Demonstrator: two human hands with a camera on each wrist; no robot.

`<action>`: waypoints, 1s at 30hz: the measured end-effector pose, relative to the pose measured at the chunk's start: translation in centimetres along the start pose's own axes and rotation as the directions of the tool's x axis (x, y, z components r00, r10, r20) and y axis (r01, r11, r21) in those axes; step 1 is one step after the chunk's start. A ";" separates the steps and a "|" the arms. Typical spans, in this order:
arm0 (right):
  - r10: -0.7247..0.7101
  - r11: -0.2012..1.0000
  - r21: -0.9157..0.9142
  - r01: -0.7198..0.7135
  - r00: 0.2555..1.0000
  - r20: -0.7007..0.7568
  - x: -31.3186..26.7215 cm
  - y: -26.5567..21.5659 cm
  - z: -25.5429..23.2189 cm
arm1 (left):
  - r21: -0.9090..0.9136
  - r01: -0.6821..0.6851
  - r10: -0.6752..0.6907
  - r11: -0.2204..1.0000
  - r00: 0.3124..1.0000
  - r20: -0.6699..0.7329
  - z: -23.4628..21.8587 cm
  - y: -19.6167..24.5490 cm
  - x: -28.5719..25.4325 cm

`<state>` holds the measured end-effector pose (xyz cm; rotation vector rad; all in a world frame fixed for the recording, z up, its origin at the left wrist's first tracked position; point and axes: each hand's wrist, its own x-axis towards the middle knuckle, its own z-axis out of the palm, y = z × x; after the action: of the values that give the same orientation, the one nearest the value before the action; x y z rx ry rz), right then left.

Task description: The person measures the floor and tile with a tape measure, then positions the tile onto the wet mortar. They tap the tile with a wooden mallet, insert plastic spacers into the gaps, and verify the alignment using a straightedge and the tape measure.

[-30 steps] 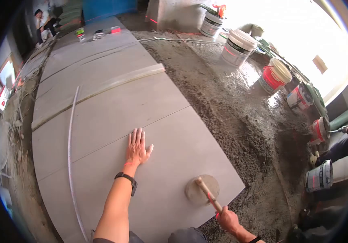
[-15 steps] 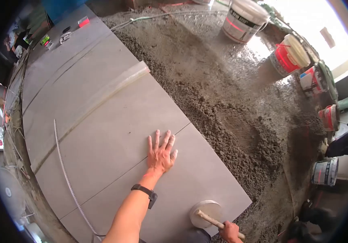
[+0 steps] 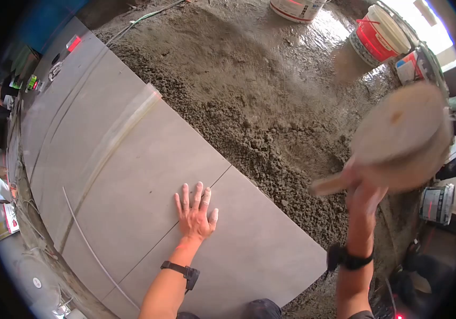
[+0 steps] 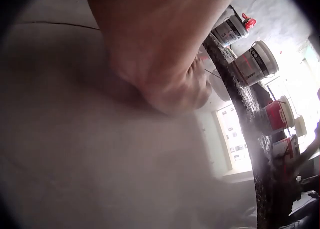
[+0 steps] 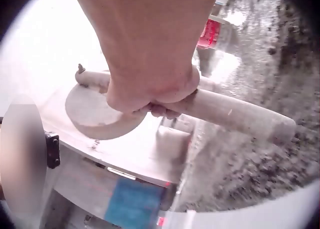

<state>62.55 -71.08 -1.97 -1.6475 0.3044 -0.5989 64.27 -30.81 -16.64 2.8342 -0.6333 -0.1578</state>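
Spread fingers and palm of my left hand (image 3: 196,215) rest flat on a large grey tile (image 3: 249,228), across the thin joint line. My right hand (image 3: 363,189) is raised over the wet mortar and grips the handle (image 3: 327,184) of a round-headed mallet (image 3: 398,127), which is blurred in the head view. In the right wrist view the fingers wrap round the handle (image 5: 235,114), with the round head (image 5: 100,111) beyond them. The left wrist view has my left hand (image 4: 155,54) against the tile surface (image 4: 100,159); its fingertips are partly hidden there.
Rough mortar (image 3: 249,111) borders the tiles on the right. Buckets (image 3: 379,37) stand at the upper right, and another bucket (image 3: 436,204) at the right edge. A long straight bar (image 3: 116,133) and a thin strip (image 3: 92,244) lie on the tiles at left.
The right hand has lifted the mallet from the tile's near corner up and to the right. The left hand stays flat near the joint, slightly shifted, while the head view has turned and moved.
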 end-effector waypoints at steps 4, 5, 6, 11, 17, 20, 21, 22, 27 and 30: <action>-0.044 0.941 0.329 0.077 0.993 -0.107 7.5 -0.6 7.4 | 0.007 -0.010 0.010 1.000 1.000 0.004 0.0 0.2 0.0; -0.004 0.946 0.316 0.071 0.978 -0.210 6.1 2.4 9.9 | 0.010 -0.021 0.021 1.000 1.000 -0.002 -0.1 0.0 0.2; 0.039 0.953 0.299 0.059 0.950 -0.310 3.9 6.4 12.3 | 0.017 -0.023 0.023 1.000 1.000 0.002 -0.1 0.0 0.2; 0.374 0.844 0.450 -0.290 0.921 -0.108 1.4 10.6 14.5 | -0.028 -0.017 0.017 0.999 1.000 0.016 -0.2 0.0 0.2; -0.114 0.955 0.257 0.146 0.984 -0.137 9.6 3.4 10.2 | -0.013 -0.028 0.028 1.000 1.000 -0.003 0.2 -0.2 0.2; -0.294 0.910 0.271 0.315 0.949 -0.116 8.0 5.5 11.5 | -0.009 -0.037 0.037 0.999 0.999 -0.017 0.3 -0.1 0.2; -0.076 0.934 0.331 0.136 0.979 -0.187 5.0 7.9 13.3 | -0.003 -0.035 0.035 0.999 0.999 -0.019 0.3 0.0 0.2; 0.143 0.914 0.405 -0.037 0.962 -0.233 2.2 10.4 15.2 | -0.009 -0.022 0.022 1.000 1.000 -0.007 0.2 0.3 0.2; 0.347 0.880 0.424 -0.215 0.900 -0.265 1.9 12.9 15.3 | -0.013 -0.032 0.032 0.999 0.999 -0.013 0.4 -0.1 -0.1; 0.253 0.922 0.370 -0.118 0.905 -0.342 7.4 7.0 12.7 | -0.007 -0.029 0.029 1.000 1.000 -0.010 0.5 -0.1 -0.1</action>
<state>76.57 -65.53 -8.12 -1.1418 0.6058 -0.7792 64.13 -30.82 -17.15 2.8155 -0.6705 -0.1411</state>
